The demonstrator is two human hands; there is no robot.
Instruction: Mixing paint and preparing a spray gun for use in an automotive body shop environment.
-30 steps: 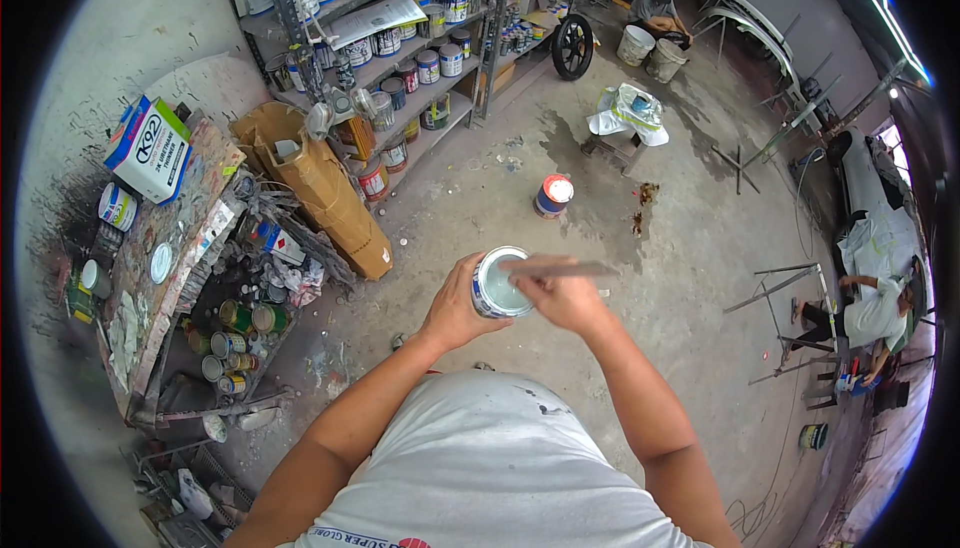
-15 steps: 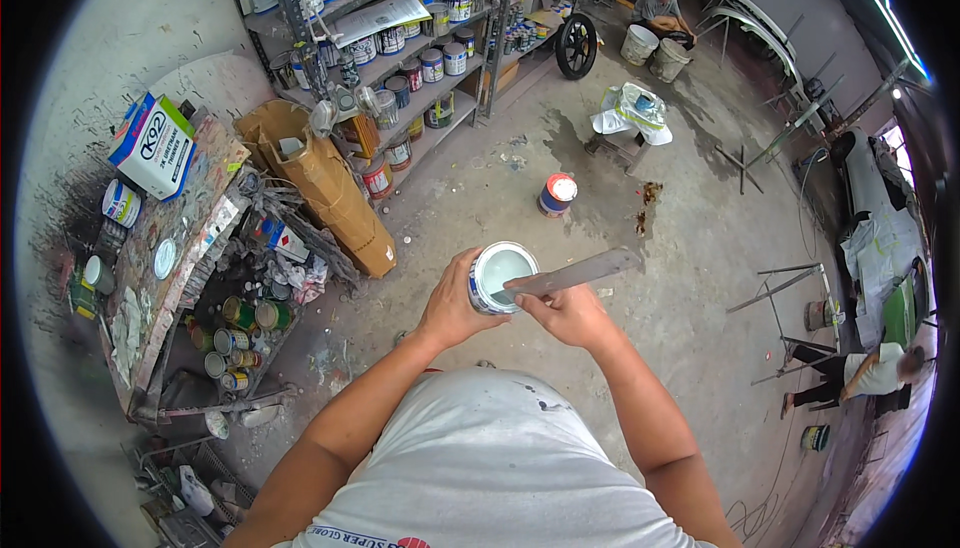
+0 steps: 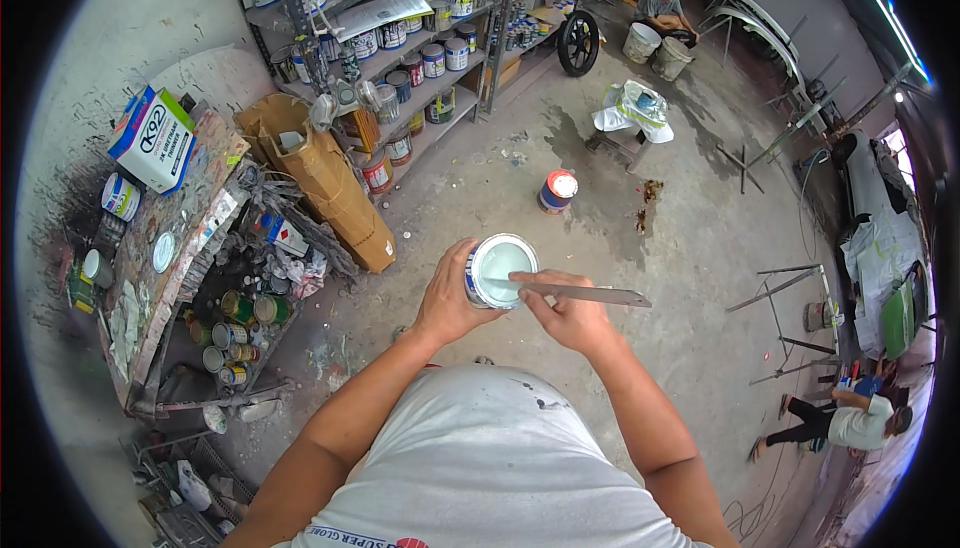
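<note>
My left hand (image 3: 446, 298) wraps around the left side of an open paint can (image 3: 505, 239), held upright in front of my belly. Pale grey-green paint (image 3: 498, 259) lies inside it. In my right hand (image 3: 574, 320), fingers and thumb grip a flat grey metal paint stirrer (image 3: 612, 296) with a hole at its outer end. The stirrer crosses the can's right rim, its inner end dipping into the paint. Beyond the can, a smaller tin with a red-and-white top (image 3: 563, 185) stands on the floor.
A paint-crusted workbench (image 3: 205, 238) at left carries a white-and-blue thinner can (image 3: 160, 148). Brown cardboard (image 3: 325, 188) leans beside it. Shelves of cans (image 3: 410, 68) stand behind. One person (image 3: 662, 10) sits by buckets at the back; another person (image 3: 860, 421) walks at right.
The stirrer has swung: its outer end is lower and farther right, and its inner end reaches farther left in the paint. The person at right has moved nearer the bottom edge.
</note>
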